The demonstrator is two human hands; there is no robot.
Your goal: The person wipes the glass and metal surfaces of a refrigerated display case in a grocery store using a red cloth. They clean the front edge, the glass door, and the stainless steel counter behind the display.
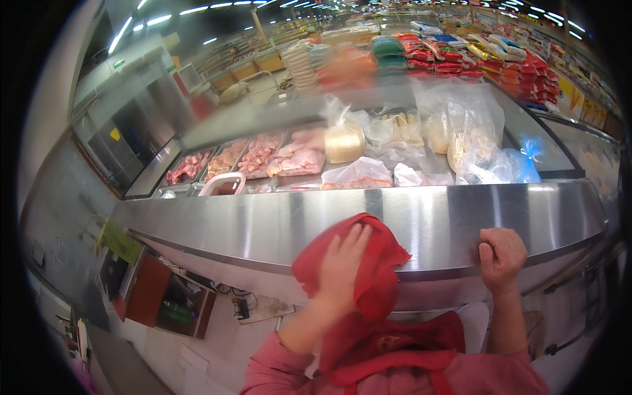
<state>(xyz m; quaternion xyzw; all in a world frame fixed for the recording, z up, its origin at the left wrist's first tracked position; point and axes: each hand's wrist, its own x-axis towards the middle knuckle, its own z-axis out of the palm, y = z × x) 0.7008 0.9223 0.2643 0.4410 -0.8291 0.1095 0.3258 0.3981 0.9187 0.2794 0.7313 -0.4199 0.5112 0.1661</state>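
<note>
My left hand (341, 261) lies flat, fingers spread a little, on a red cloth (380, 276) that rests on the stainless steel ledge (434, 217) and hangs over its front edge. Further right, my right hand (502, 259) is curled at the edge of the ledge, with no object showing in it. Behind the ledge is a glass-fronted meat display case, where trays of raw poultry (298, 160) stand at the left. Tied plastic bags (345, 140) of food fill the right part, among them a blue bag (529, 165).
A white-rimmed container (222, 185) stands just behind the ledge. Below left are a wooden cabinet (148, 289) and a green board (120, 242). Stacked red sacks (434, 54) and store shelves lie beyond the glass. A grey counter (121, 358) is at the lower left.
</note>
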